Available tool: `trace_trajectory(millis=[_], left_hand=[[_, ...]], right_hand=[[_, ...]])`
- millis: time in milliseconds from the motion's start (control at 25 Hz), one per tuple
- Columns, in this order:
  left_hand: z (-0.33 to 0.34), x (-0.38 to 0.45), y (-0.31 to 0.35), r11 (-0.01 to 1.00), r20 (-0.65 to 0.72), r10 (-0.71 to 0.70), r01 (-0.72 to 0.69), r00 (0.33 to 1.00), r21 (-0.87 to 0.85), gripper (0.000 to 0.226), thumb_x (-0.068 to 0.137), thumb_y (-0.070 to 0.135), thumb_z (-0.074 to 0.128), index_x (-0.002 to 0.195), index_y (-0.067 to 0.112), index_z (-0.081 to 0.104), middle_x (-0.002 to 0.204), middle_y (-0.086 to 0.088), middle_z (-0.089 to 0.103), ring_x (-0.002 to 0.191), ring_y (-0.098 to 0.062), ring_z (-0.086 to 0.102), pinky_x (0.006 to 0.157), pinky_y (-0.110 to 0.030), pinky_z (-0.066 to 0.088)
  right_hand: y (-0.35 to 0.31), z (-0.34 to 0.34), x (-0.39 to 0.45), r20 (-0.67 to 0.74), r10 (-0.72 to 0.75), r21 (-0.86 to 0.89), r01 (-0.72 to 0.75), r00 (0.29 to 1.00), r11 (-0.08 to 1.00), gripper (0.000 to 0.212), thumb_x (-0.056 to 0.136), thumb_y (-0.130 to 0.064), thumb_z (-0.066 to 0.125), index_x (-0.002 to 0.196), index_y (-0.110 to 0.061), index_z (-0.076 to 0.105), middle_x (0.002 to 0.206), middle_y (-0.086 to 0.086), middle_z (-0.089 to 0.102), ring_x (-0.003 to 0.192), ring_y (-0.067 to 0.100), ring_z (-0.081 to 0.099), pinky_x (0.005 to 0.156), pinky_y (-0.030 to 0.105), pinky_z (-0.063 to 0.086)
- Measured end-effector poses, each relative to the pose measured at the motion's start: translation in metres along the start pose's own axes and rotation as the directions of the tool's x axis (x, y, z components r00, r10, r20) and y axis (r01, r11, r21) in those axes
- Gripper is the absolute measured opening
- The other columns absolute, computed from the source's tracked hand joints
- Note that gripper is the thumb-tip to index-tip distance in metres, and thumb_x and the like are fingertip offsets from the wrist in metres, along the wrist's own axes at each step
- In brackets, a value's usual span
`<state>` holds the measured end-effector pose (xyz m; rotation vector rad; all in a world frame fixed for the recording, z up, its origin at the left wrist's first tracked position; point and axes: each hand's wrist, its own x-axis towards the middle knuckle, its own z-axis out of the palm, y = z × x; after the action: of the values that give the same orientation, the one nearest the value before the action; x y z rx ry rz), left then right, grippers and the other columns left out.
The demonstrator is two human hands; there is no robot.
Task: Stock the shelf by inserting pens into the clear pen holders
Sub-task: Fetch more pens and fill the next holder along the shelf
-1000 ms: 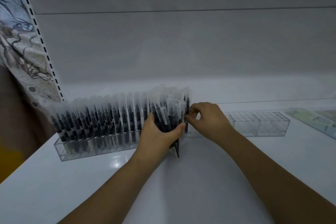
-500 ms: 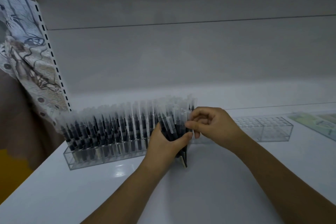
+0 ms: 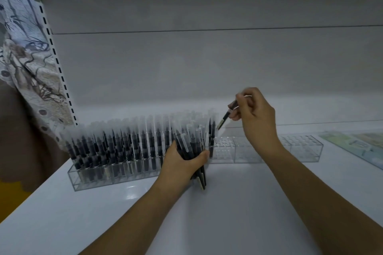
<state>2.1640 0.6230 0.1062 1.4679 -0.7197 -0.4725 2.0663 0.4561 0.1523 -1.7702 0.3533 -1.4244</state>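
The left hand (image 3: 184, 161), at frame centre, curls round a bundle (image 3: 193, 151) of capped pens stood on the shelf (image 3: 238, 203). The right hand (image 3: 256, 114), right of centre and raised, pinches one pen (image 3: 226, 117) tilted with its lower end down-left, above the holder (image 3: 228, 149). The holder's left stretch is packed; cells right of centre look empty. To seat this pen well, I judge it should be turned upright first, lined over the first free cell beside the last stocked pen (image 3: 211, 136), then lowered straight, avoiding neighbouring caps. The bundle should stay steady so none slips.
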Motion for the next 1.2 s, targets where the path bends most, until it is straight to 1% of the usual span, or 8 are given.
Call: trace_trajectory(millis=[160,400,600,760,880,1000,1120,1200], left_hand=[[0.0,0.0,0.0,1.0,0.009,0.019,-0.019,1.0,-0.003,0.026,0.081,0.013,0.079,0.103,0.011,0.065,0.088,-0.007,0.075,0.073,-0.01,0.072,0.056,-0.02,0.055],[0.001,0.003,-0.002,1.0,0.011,0.025,-0.025,1.0,0.005,0.027,0.081,0.016,0.079,0.104,0.014,0.065,0.089,-0.004,0.075,0.077,-0.01,0.073,0.06,-0.021,0.057],[0.0,0.004,-0.003,1.0,0.009,0.016,-0.016,1.0,0.0,0.031,0.08,0.016,0.08,0.107,0.011,0.065,0.09,-0.007,0.075,0.076,-0.012,0.073,0.056,-0.018,0.053],[0.0,0.005,-0.005,1.0,0.004,0.01,-0.01,1.0,0.001,0.033,0.079,0.016,0.081,0.108,0.011,0.065,0.091,-0.006,0.076,0.077,-0.013,0.073,0.057,-0.018,0.054],[0.0,0.006,-0.006,1.0,0.012,0.019,-0.019,1.0,0.012,0.034,0.079,0.018,0.081,0.108,0.009,0.065,0.09,-0.006,0.076,0.078,-0.014,0.073,0.057,-0.019,0.053],[0.0,0.006,-0.006,1.0,0.012,0.02,-0.021,1.0,0.019,0.033,0.08,0.018,0.08,0.107,0.008,0.065,0.088,-0.007,0.075,0.076,-0.014,0.073,0.056,-0.019,0.053],[0.001,0.004,-0.004,1.0,0.004,0.009,-0.009,1.0,0.001,0.033,0.079,0.018,0.081,0.107,0.009,0.065,0.089,-0.007,0.075,0.076,-0.014,0.073,0.056,-0.019,0.053],[0.001,0.004,-0.003,1.0,0.003,0.005,-0.005,1.0,-0.008,0.034,0.078,0.018,0.081,0.107,0.01,0.065,0.09,-0.005,0.076,0.076,-0.012,0.073,0.057,-0.018,0.053]], right_hand=[[0.01,0.013,0.004,0.114,-0.006,-0.185,0.027,0.994,0.982,0.01,0.1,-0.026,0.055,0.097,-0.017,0.059,0.078,0.003,0.069,0.063,0.01,0.068,0.069,0.029,0.059],[0.017,0.014,0.01,0.132,-0.027,-0.25,0.059,0.991,0.966,0.01,0.101,-0.025,0.054,0.098,-0.016,0.058,0.077,0.003,0.069,0.064,0.008,0.068,0.069,0.028,0.059],[0.014,0.017,0.02,0.163,0.009,-0.272,0.036,0.987,0.962,0.012,0.1,-0.024,0.055,0.095,-0.014,0.059,0.076,0.004,0.069,0.059,0.006,0.066,0.061,0.014,0.054],[0.022,0.018,0.014,0.123,-0.019,-0.269,0.051,0.992,0.962,0.012,0.1,-0.026,0.056,0.095,-0.016,0.059,0.074,0.002,0.069,0.06,0.005,0.067,0.063,0.018,0.056],[0.033,0.022,0.007,0.224,0.013,-0.404,0.081,0.974,0.911,0.009,0.1,-0.024,0.053,0.095,-0.018,0.059,0.075,-0.001,0.068,0.063,0.006,0.066,0.06,0.02,0.054],[0.044,0.022,0.005,0.301,0.077,-0.529,0.099,0.95,0.843,0.012,0.1,-0.025,0.052,0.09,-0.021,0.057,0.079,-0.004,0.068,0.064,0.005,0.06,0.058,0.025,0.043],[0.044,0.017,0.003,0.266,0.077,-0.56,0.09,0.961,0.824,0.018,0.098,-0.039,0.055,0.086,-0.025,0.057,0.078,-0.009,0.062,0.068,0.001,0.055,0.062,0.025,0.041],[0.032,0.012,-0.001,0.154,-0.01,-0.553,0.095,0.988,0.828,0.028,0.097,-0.048,0.052,0.085,-0.024,0.058,0.076,-0.007,0.058,0.068,0.005,0.054,0.06,0.024,0.042]])
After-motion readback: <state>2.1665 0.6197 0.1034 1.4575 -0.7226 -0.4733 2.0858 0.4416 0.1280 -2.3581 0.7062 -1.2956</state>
